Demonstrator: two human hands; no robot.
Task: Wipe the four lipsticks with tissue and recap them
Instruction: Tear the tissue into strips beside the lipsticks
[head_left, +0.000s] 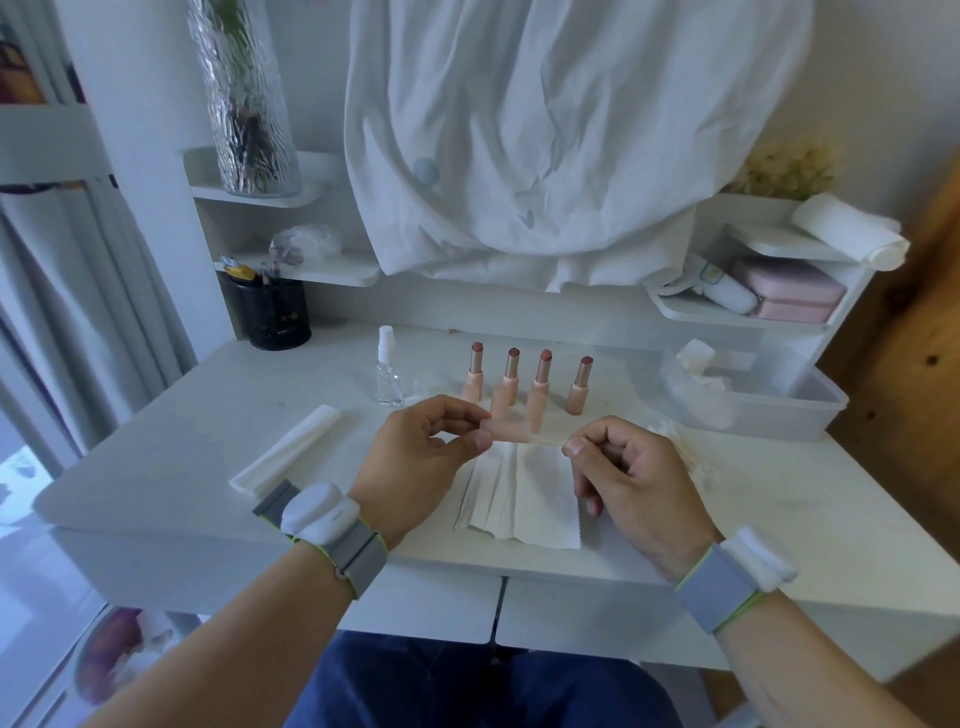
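While four uncapped lipsticks (524, 382) stand upright at the far centre of the white desk (156, 467), left hand (415, 462) pinches a peach cap (506, 431) and right hand (623, 478) pinches a thin twisted tissue strand (550, 441) above the flat creased tissue (519, 504).

Four lipsticks (527, 382), uncapped, upright in a row at mid-table: peach-pink tubes with rosy-brown bullets showing on top. One cap (506, 431), peach, lying horizontal above the table, pinched at its left end, its right end meeting a thin pale stick. Tissue (524, 499), white, pleated, spread flat on the table just below the cap.
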